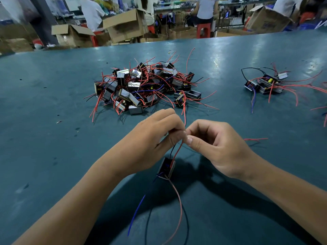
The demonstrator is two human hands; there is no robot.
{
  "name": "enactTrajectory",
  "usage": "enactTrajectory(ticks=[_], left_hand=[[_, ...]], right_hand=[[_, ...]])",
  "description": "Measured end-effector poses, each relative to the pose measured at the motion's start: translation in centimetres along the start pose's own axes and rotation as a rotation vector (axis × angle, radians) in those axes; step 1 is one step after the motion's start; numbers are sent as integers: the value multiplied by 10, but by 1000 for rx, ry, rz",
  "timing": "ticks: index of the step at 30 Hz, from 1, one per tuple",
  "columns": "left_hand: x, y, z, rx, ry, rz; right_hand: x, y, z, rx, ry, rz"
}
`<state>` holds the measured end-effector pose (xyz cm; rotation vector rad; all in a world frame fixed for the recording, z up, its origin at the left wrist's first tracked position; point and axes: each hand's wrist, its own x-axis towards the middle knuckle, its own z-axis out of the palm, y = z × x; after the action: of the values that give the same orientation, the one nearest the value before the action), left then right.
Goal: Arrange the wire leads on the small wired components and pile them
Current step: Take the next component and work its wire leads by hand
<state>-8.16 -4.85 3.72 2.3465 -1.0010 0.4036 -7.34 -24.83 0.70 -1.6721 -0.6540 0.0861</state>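
While both our left hand point(159, 131) and right hand point(212, 144) pinch the leads point(177, 151), yanking could snap them off the dangling component point(166, 168).

This is a factory assembly floor. A long teal-covered workbench point(53, 89) carries a heap of small wired components point(143, 87) and a smaller group point(265, 84) off to the right. Beyond the bench edge, open cardboard boxes point(123, 23) stand on the floor, some tipped on their sides. Several workers point(92, 13) sit with their backs turned at another long bench point(177, 7), on red plastic stools point(204, 30).
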Motion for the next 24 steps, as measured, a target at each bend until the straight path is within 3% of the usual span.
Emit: enactTrajectory(ticks=[2,5,7,9,15,24], left_hand=[[0,0,3,-101,-14,-124],[3,6,12,-530,-12,-506],[5,7,15,-694,25,-633],[3,1,10,-668,68,-573],[-2,-11,-6,-162,83,-39],[1,-10,-6,2,146,138]], right_hand=[[0,1,0,-51,38,-19],[0,2,2,-95,83,-36],[0,3,3,-102,97,-25],[1,2,1,-91,107,-12],[2,-3,-4,19,50,16],[-1,-6,-7,43,-54,9]])
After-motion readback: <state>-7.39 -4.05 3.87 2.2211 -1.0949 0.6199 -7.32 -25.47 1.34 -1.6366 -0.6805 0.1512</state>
